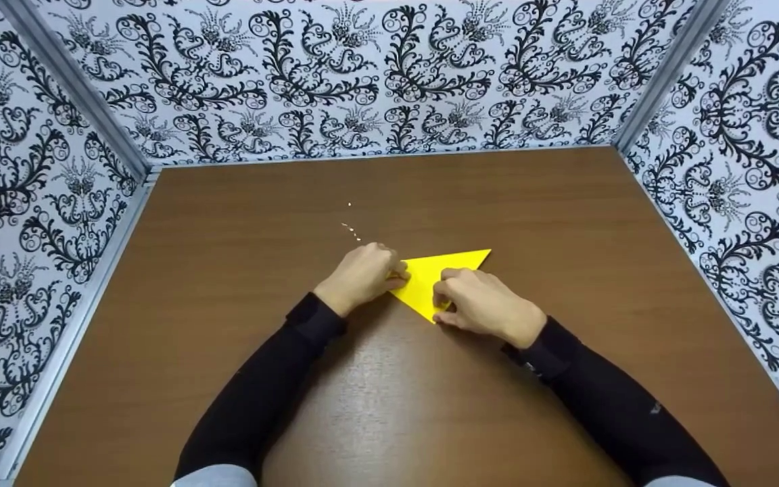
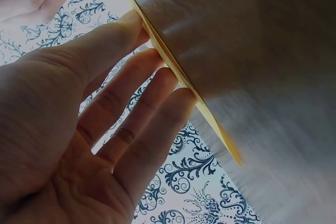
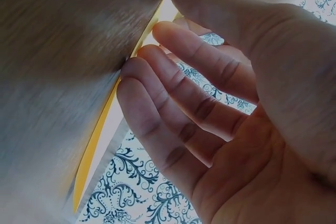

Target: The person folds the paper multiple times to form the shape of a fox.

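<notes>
Two black sleeves (image 1: 602, 399) reach forward from the near edge over a brown wooden bench (image 1: 227, 379). The right hand (image 1: 487, 304) comes first, its grip loose, thumb and fingertips touching the near and right part of a folded yellow paper (image 1: 423, 279). The paper lies on the middle of the bench between the hands, a pointed corner aimed far right. Slightly farther, the left hand (image 1: 362, 274) has its grip loose too, fingertips resting on the paper's left end. Small bright specks (image 1: 351, 230) dot the bench beyond. Behind stands a white wall (image 1: 362, 81) with black scrollwork
</notes>
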`<act>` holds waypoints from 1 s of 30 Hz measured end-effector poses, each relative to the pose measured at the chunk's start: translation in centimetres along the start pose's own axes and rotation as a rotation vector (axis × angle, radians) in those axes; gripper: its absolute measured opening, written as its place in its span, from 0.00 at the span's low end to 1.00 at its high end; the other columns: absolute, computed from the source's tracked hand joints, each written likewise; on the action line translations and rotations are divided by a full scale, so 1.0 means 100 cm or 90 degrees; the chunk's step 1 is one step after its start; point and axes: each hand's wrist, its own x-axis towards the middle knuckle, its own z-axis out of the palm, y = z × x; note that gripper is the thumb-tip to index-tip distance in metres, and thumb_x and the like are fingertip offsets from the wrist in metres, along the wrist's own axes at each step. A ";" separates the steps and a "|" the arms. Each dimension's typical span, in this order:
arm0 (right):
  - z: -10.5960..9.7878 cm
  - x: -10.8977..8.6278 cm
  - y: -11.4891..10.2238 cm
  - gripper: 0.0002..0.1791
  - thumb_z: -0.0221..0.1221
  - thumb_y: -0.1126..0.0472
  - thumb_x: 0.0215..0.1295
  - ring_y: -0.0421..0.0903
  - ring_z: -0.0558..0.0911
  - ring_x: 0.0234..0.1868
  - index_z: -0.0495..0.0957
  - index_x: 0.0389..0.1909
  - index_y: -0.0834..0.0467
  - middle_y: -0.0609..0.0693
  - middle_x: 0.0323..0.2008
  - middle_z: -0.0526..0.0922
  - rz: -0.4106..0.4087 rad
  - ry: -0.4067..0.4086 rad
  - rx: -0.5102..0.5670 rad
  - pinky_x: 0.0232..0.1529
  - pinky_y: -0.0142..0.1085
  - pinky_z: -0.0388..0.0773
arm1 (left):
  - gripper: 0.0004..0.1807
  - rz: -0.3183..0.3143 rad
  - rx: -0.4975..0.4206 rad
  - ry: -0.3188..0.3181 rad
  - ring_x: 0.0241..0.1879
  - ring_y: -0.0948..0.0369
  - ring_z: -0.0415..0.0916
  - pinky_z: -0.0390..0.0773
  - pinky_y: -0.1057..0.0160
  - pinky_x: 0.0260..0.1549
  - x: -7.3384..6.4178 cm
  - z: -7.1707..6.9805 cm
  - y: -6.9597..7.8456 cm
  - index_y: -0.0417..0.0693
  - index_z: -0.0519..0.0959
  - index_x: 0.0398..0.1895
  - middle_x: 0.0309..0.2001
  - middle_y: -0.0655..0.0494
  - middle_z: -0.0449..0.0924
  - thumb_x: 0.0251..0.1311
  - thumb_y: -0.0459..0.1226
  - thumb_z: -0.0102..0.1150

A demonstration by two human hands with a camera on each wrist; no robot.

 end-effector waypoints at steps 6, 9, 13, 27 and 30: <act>-0.002 0.000 -0.001 0.12 0.83 0.52 0.71 0.43 0.83 0.34 0.93 0.43 0.55 0.49 0.40 0.86 -0.001 -0.001 -0.002 0.38 0.43 0.90 | 0.03 0.008 0.000 0.001 0.41 0.51 0.93 0.94 0.50 0.44 0.001 -0.001 -0.001 0.53 0.97 0.41 0.40 0.53 0.97 0.72 0.35 0.82; -0.002 0.000 -0.001 0.15 0.84 0.49 0.70 0.42 0.82 0.33 0.93 0.44 0.55 0.49 0.40 0.86 -0.002 -0.003 -0.008 0.37 0.43 0.90 | 0.03 0.010 -0.001 0.003 0.40 0.52 0.93 0.94 0.51 0.44 0.001 -0.001 0.000 0.53 0.97 0.41 0.40 0.53 0.97 0.72 0.34 0.82; -0.002 -0.001 -0.002 0.16 0.84 0.49 0.70 0.42 0.81 0.33 0.93 0.44 0.56 0.50 0.40 0.86 -0.005 -0.003 -0.014 0.38 0.43 0.90 | 0.03 0.006 -0.005 0.003 0.40 0.52 0.92 0.94 0.51 0.44 0.000 -0.001 0.000 0.53 0.97 0.42 0.40 0.53 0.97 0.71 0.34 0.82; 0.006 0.001 -0.003 0.09 0.78 0.59 0.75 0.43 0.73 0.29 0.88 0.38 0.56 0.49 0.34 0.78 -0.023 0.027 -0.053 0.31 0.38 0.78 | 0.03 0.015 0.007 0.006 0.39 0.51 0.90 0.92 0.49 0.41 -0.002 0.002 -0.001 0.50 0.95 0.40 0.38 0.52 0.95 0.73 0.37 0.81; 0.007 0.001 -0.002 0.08 0.78 0.59 0.75 0.43 0.75 0.30 0.88 0.38 0.56 0.50 0.35 0.80 -0.029 0.034 -0.049 0.31 0.39 0.80 | 0.04 0.017 0.006 0.009 0.37 0.51 0.90 0.92 0.49 0.41 -0.001 0.001 -0.001 0.49 0.94 0.39 0.37 0.52 0.94 0.74 0.38 0.81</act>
